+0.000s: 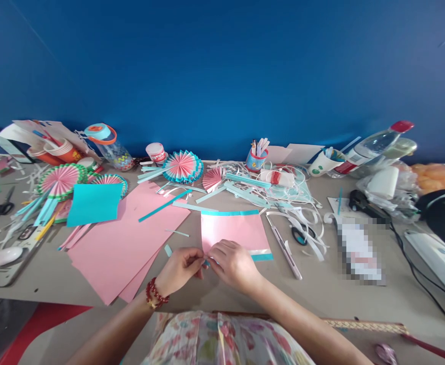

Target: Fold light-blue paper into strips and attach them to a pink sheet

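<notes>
A pink sheet of paper point(233, 228) lies in front of me, with blue strips along its far and near edges. A shiny whitish band, which looks like tape, runs beside the near strip. My left hand point(180, 269) is closed, its thumb and finger pinching at the sheet's near left corner. My right hand point(235, 264) is closed at the same corner, its curled fingers covering part of the near edge. The two sets of fingertips meet there, and exactly what lies between them is mostly hidden. To the right lies a slim white-and-pink cutter point(285, 247).
Large pink sheets point(125, 248) and a blue sheet point(94, 204) lie left. Pleated paper rosettes point(183, 167) and tangled white strips point(313, 218) with scissors point(301, 234) sit beyond. A bottle point(378, 144) and power strip point(441, 258) are right.
</notes>
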Available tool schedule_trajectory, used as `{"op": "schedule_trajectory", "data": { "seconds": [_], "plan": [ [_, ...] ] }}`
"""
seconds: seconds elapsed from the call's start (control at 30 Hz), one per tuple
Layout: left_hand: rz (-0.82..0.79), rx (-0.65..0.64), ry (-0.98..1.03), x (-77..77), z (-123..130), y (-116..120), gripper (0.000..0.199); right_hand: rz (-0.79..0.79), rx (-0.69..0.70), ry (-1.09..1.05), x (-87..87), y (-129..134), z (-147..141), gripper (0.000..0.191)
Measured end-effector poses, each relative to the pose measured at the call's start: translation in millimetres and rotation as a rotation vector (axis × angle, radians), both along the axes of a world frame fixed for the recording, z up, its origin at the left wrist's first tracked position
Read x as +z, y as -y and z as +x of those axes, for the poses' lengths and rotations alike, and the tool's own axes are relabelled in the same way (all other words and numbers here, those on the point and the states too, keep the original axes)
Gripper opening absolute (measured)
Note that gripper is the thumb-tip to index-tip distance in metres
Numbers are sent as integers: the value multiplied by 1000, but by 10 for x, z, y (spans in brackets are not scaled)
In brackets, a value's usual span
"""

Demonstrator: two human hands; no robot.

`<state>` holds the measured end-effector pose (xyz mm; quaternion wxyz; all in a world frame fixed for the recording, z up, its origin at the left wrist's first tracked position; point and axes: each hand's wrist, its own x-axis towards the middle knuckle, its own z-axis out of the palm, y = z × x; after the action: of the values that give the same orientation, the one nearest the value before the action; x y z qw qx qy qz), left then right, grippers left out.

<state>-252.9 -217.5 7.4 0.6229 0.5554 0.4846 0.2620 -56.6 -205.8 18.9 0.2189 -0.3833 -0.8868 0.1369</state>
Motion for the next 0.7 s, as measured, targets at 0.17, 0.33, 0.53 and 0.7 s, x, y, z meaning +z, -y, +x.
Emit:
{"op": "schedule_trajectory", "data": {
  "seconds": [0.17,0.33,0.53,0.7],
  "plan": [
    [12,1,-37,18,10,-5,26,46,7,82,-12,2,-12,19],
    [-11,-22,-55,61,13,-17,28,66,38,169,-8,-20,-24,19],
    [-38,-7,-33,48,13,-20,30,14,107,208,25,-66,2,13],
    [-49,-9,-25,34,6,-31,31,-11,123,158,33,-94,37,12]
  ]
}}
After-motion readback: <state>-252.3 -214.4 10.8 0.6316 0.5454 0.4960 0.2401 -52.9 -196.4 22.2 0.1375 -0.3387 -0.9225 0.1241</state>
